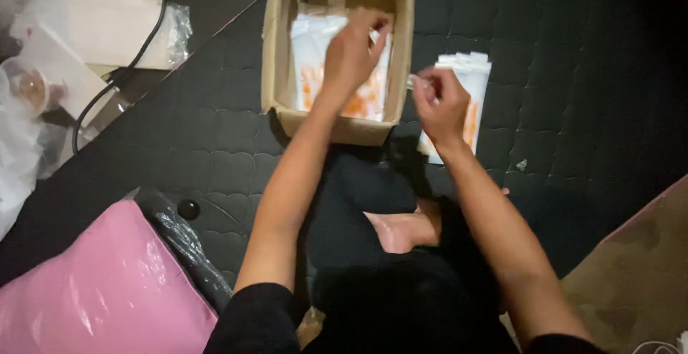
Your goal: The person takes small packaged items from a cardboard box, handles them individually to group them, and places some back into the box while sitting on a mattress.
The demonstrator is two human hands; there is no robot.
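Inside the cardboard box [276,53], left hand [351,56] pinching white-and-orange packets [315,74]; right hand [441,103] closed beside another stack [473,82].

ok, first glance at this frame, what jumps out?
The open cardboard box at top centre, packed with white-and-orange packets, with the left hand reaching into it. Just right of the box, the right hand pinches something small over a stack of the same packets on the dark quilted mat. A glossy pink bag fills the lower left corner.
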